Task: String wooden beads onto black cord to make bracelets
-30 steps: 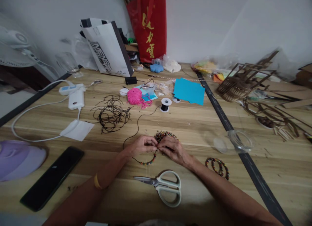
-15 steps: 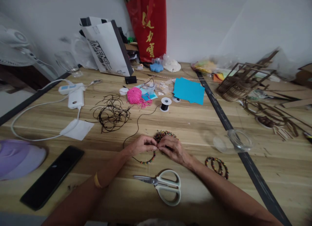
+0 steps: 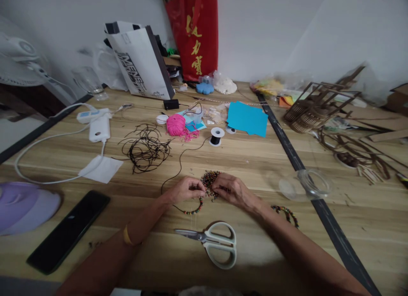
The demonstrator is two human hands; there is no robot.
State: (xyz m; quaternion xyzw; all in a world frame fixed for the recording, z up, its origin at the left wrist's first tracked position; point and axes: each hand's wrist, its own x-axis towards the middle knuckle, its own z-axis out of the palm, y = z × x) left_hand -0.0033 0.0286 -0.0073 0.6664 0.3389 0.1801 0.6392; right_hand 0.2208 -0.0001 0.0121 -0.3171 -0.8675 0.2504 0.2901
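Observation:
My left hand [image 3: 188, 189] pinches the black cord near its tip. Several multicoloured beads are threaded on this beaded cord [image 3: 194, 212], which curves below the fingers. Beyond and to the right lies a pile of small loose beads [image 3: 208, 179]. My right hand [image 3: 232, 189] rests at the pile's right side, fingertips drawn together among the beads; whatever they grip is too small to make out. From the left hand the cord runs back to a white spool of black cord [image 3: 216, 137]. Scissors [image 3: 207, 240] with pale handles lie partly open in front of both hands.
Finished-looking bead bracelets [image 3: 287, 215] lie beside my right forearm. A phone [image 3: 68, 232] and a tangle of black cord [image 3: 146, 149] are on the left. Farther back sit pink yarn [image 3: 176, 125] and blue paper [image 3: 247, 118]. A clear round container [image 3: 314, 183] stands right.
My right hand has moved slightly right, away from the left fingertips and onto the bead pile, uncovering its near side. The left hand stays nearly in place with the cord.

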